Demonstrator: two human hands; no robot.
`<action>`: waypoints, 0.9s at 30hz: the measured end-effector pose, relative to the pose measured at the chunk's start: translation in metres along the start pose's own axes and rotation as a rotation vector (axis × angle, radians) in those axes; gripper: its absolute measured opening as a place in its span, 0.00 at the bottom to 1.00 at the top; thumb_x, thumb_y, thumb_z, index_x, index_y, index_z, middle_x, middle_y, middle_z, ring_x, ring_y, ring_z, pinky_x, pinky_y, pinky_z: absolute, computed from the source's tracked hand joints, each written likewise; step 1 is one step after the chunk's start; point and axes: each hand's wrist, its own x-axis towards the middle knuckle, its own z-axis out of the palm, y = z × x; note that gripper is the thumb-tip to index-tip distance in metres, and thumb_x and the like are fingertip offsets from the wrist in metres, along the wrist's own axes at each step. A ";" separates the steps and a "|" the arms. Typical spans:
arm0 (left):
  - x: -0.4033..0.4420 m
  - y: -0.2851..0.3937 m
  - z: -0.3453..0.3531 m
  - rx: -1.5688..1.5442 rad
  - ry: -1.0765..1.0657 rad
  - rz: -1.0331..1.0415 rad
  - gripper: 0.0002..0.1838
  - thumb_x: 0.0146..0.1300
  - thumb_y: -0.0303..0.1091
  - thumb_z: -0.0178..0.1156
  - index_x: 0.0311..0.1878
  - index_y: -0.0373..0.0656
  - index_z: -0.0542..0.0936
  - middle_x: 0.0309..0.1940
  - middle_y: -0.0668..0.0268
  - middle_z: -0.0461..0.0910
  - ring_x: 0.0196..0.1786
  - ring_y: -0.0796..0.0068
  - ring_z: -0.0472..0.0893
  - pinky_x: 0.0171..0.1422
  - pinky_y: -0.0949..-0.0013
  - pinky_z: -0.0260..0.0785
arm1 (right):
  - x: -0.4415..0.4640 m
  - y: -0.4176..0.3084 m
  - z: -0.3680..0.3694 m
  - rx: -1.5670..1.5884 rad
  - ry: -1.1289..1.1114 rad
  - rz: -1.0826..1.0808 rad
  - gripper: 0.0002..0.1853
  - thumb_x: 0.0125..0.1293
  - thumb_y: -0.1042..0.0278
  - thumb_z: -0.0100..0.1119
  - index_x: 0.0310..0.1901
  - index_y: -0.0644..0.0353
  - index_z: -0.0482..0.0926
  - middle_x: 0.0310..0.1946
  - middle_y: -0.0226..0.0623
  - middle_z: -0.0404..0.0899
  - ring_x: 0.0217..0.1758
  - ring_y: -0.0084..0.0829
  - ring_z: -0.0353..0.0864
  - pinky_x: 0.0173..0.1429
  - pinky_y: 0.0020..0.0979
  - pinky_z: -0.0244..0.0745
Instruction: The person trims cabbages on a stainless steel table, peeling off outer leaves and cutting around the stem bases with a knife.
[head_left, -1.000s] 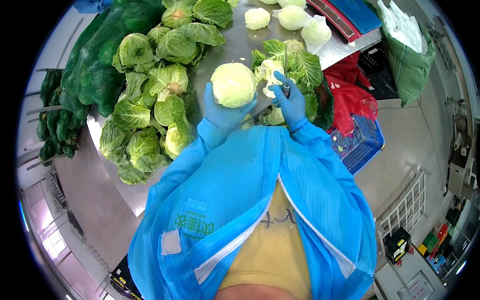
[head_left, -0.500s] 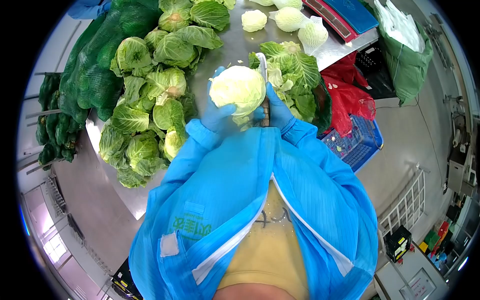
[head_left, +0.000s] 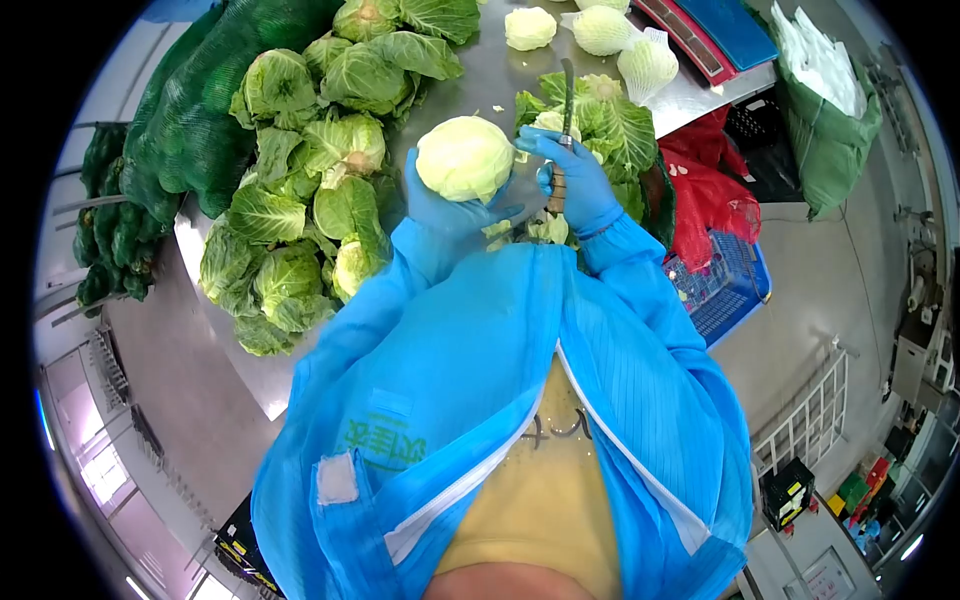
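Pale-green cabbage head (head_left: 464,158) sits right of the leafy cabbage heap (head_left: 344,210), cupped in my left hand (head_left: 438,205), probably dense, firm and a bit slick, so I'd palm its underside, while farther right of the heap my right hand (head_left: 585,185) grips a wood-handled knife (head_left: 557,190).

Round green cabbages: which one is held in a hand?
The smooth, round, pale green cabbage cradled in the blue-gloved left hand; the leafy green cabbages heaped left of it and the small bare cabbage beyond are in neither hand.
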 end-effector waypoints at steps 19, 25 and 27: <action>0.023 0.017 -0.096 1.821 0.049 0.901 0.61 0.25 0.39 0.81 0.67 0.38 0.57 0.59 0.56 0.65 0.61 0.63 0.68 0.66 0.61 0.61 | 0.048 0.068 -0.031 -0.600 -0.037 0.008 0.31 0.64 0.41 0.50 0.60 0.57 0.68 0.27 0.32 0.73 0.21 0.20 0.70 0.23 0.23 0.66; 0.018 0.031 -0.097 1.832 -0.020 0.993 0.64 0.26 0.43 0.80 0.68 0.37 0.52 0.60 0.53 0.63 0.62 0.60 0.67 0.67 0.60 0.60 | 0.063 0.071 -0.025 -0.721 -0.176 0.076 0.30 0.66 0.42 0.47 0.62 0.54 0.68 0.26 0.30 0.73 0.20 0.20 0.69 0.23 0.23 0.66; 0.004 0.028 -0.097 2.093 0.402 0.767 0.65 0.27 0.44 0.80 0.68 0.34 0.51 0.61 0.52 0.62 0.63 0.60 0.67 0.67 0.60 0.61 | 0.055 0.070 -0.019 -0.762 -0.137 0.059 0.30 0.66 0.43 0.48 0.62 0.54 0.68 0.26 0.30 0.74 0.20 0.21 0.69 0.23 0.23 0.66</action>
